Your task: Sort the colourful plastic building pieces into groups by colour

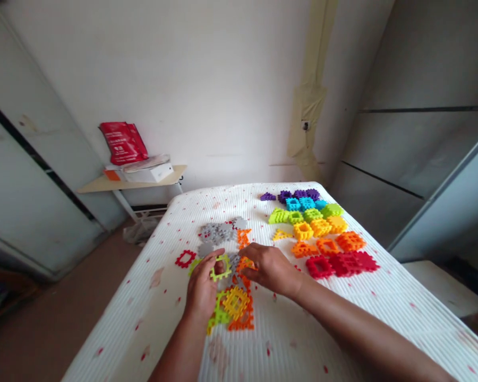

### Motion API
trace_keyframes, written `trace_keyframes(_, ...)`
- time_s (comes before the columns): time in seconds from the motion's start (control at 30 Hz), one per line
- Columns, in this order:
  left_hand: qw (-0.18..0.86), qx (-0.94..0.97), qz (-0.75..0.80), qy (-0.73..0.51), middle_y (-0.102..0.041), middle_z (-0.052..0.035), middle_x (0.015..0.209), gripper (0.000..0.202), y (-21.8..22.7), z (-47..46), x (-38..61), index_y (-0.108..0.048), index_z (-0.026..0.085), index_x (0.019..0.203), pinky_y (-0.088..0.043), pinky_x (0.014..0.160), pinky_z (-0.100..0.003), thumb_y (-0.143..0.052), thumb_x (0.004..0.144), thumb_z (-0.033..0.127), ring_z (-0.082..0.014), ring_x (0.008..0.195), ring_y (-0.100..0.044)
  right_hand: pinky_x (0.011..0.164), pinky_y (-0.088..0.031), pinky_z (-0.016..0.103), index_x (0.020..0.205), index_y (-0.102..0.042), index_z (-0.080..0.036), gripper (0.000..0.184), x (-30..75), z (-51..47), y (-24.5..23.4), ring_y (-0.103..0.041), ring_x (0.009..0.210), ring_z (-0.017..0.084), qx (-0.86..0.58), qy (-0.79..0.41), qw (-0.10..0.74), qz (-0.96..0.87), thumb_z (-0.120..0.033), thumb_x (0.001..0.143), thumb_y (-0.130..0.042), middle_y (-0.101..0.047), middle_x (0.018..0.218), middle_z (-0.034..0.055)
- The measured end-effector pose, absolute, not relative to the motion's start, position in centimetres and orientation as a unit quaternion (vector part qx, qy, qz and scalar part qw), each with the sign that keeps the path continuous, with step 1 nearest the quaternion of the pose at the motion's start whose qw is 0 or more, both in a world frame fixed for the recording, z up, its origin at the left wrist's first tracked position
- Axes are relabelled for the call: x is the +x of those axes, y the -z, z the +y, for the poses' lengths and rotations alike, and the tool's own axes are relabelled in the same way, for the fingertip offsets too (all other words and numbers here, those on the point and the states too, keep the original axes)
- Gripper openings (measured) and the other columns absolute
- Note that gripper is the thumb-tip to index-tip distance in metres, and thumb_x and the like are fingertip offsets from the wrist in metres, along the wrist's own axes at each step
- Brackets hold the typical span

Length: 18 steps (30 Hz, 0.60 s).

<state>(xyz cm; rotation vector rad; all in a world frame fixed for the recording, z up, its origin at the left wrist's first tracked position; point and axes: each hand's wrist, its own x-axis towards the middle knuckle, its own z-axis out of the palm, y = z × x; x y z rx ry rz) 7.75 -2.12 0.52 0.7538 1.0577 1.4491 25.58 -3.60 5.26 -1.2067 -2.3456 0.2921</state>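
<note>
Between the thumb and fingers of my left hand (202,281) is a lime-green square frame piece (220,268) with toothed edges, tilted up over the pile. My right hand (269,265) hovers low beside it, thumb and bent fingers apart, over grey and orange toothed pieces; no held piece shows in it. Under and in front of my hands lie a yellow square piece (236,302), flat orange pieces (242,322) and green pieces (222,313). Grey gear-like pieces (217,232) lie just beyond, and a red square frame (185,259) is left of my left hand.
Sorted rows by colour stand at the right: red stacks (348,263), orange stacks (350,241), yellow stacks (321,227), lime stacks (313,215), blue stacks (306,203) and purple stacks (300,194). A side table (175,176) with a red bag (123,143) stands back left.
</note>
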Motion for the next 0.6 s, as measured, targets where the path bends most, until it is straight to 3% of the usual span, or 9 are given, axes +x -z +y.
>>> trace_keyframes(0.17,0.569,0.365,0.448,-0.586,-0.065,-0.0038,0.084,0.039,0.1,-2.2,7.7,-0.067,0.014,0.100,-0.042,0.063,-0.023,-0.067,0.065,0.031,-0.0124,0.070,-0.055,0.080,-0.048,0.031,0.117,-0.050,-0.018,0.047,23.2,-3.1,-4.1,-0.054,0.102,0.021,-0.445,-0.049,0.233,-0.863,-0.027,0.074,-0.065,-0.056,0.115,0.0090)
trace_keyframes(0.4,0.568,0.420,0.473,-0.527,-0.061,0.0022,0.068,0.077,0.2,-2.4,8.0,-0.041,0.020,0.134,-0.047,0.061,-0.027,-0.070,0.063,0.032,-0.0155,0.064,-0.060,0.075,-0.047,0.030,0.100,-0.053,-0.018,0.023,22.4,-2.9,-3.5,-0.053,0.090,0.020,-0.457,0.006,0.180,-0.871,-0.030,0.081,-0.057,-0.058,0.100,0.0070)
trace_keyframes(0.6,0.559,0.401,0.498,-0.527,-0.061,0.0027,0.063,0.088,-0.2,-2.6,8.2,-0.030,0.022,0.140,-0.049,0.058,-0.026,-0.069,0.062,0.027,-0.0147,0.059,-0.061,0.071,-0.047,0.030,0.095,-0.053,-0.019,0.032,22.7,-3.1,-3.3,-0.051,0.088,0.021,-0.452,0.022,0.136,-0.881,-0.038,0.073,-0.065,-0.057,0.098,0.0055)
